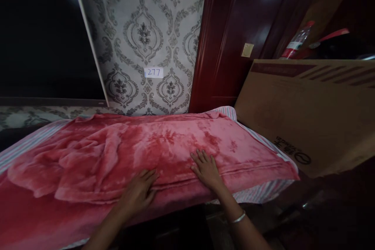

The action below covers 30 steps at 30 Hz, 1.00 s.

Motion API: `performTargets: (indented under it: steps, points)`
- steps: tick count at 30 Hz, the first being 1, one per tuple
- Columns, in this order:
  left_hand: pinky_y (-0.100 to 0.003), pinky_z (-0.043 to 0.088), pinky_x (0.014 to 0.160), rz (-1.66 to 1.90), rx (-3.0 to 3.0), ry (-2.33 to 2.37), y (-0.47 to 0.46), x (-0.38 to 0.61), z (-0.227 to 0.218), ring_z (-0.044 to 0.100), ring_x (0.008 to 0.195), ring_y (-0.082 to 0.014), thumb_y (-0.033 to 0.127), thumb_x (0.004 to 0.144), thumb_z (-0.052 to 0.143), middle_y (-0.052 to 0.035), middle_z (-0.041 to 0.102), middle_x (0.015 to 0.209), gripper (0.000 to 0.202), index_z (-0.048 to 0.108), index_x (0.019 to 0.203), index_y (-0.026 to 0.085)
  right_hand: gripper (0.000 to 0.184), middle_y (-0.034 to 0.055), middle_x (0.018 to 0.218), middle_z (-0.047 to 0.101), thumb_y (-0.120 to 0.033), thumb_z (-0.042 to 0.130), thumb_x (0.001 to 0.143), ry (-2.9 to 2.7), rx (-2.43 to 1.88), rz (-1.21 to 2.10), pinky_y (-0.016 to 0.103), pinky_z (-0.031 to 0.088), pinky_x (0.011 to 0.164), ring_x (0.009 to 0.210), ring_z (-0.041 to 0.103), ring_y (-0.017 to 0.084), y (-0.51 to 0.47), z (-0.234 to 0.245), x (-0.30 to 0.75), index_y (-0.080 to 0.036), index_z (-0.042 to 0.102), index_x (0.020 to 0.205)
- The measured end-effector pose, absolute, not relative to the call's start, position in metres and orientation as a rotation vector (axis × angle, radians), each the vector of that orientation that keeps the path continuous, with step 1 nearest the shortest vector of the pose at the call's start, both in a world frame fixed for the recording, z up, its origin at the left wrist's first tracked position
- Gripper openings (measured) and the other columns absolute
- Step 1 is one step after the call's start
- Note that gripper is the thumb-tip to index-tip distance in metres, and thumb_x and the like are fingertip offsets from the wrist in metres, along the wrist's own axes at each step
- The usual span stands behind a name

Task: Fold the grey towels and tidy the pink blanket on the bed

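Note:
A plush pink-red blanket (172,140) lies spread over a striped cloth (263,191), partly folded over itself. Its right part is fairly smooth; the left part is bunched into soft wrinkles. My left hand (140,189) rests on the near folded edge, fingers pointing right and slightly bent. To the right, my right hand (206,170) lies flat on the blanket with its fingers spread. A silvery bracelet (239,217) circles my right wrist. The surface under the cloth is covered.
A large cardboard box (304,117) stands at the right, close to the blanket's end, with a plastic bottle (297,42) behind its top edge. At the left is a dark screen (49,39). A paper label (154,72) reading 277 is on the patterned wall behind.

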<state>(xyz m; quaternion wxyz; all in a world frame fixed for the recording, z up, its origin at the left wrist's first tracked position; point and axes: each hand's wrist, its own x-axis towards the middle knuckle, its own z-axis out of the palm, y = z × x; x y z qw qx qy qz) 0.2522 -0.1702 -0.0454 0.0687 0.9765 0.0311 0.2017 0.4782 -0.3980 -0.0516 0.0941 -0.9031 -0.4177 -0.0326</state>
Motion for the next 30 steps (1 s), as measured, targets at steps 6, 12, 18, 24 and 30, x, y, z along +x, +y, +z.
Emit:
performTargets:
  steps: [6,12,18,24,30]
  points:
    - [-0.044,0.045,0.110,0.515,2.817,0.171,-0.160,0.311,0.014,0.060,0.126,-0.0242,0.030,0.098,0.034,-0.0122,0.066,0.135,0.048,0.061,0.136,0.016,0.055,0.0074,0.163,0.029,-0.046,0.039,0.102,-1.262,-2.616,0.001,0.062,0.015,0.119,0.152,0.022,0.030,-0.380,-0.026,0.487,-0.031,0.037,0.155]
    - [-0.063,0.023,0.119,0.411,3.001,0.465,-0.141,0.391,0.013,0.036,0.147,-0.0336,0.036,0.096,0.044,-0.0179,0.045,0.154,0.057,0.047,0.149,0.017,0.058,0.0060,0.166,0.021,-0.050,0.038,0.103,-1.426,-2.528,0.049,0.060,0.012,0.120,0.153,0.016,0.027,-0.351,-0.015,0.521,-0.030,0.033,0.157]
    - [-0.062,0.023,0.119,0.373,3.090,0.583,-0.125,0.397,-0.023,0.030,0.149,-0.0370,0.042,0.098,0.040,-0.0153,0.038,0.159,0.057,0.047,0.149,0.017,0.054,0.0050,0.166,0.022,-0.050,0.032,0.105,-1.291,-2.701,0.000,0.060,0.011,0.120,0.154,0.014,0.026,-0.395,-0.025,0.610,-0.032,0.033,0.156]
    - [-0.062,0.025,0.118,0.404,3.124,0.567,-0.120,0.401,-0.030,0.032,0.149,-0.0353,0.042,0.097,0.038,-0.0149,0.042,0.157,0.058,0.049,0.148,0.017,0.055,0.0085,0.167,0.018,-0.044,0.026,0.106,-0.635,-2.987,-0.009,0.062,0.018,0.117,0.153,0.017,0.029,-0.491,-0.031,0.694,-0.028,0.028,0.159]
    - [-0.060,0.028,0.117,0.338,3.079,0.632,-0.108,0.407,-0.033,0.034,0.148,-0.0352,0.045,0.094,0.038,-0.0124,0.040,0.159,0.062,0.049,0.148,0.019,0.060,0.0105,0.167,0.020,-0.049,0.028,0.104,-0.572,-3.015,-0.052,0.064,0.021,0.116,0.153,0.016,0.032,-0.476,-0.012,0.705,-0.026,0.030,0.159]
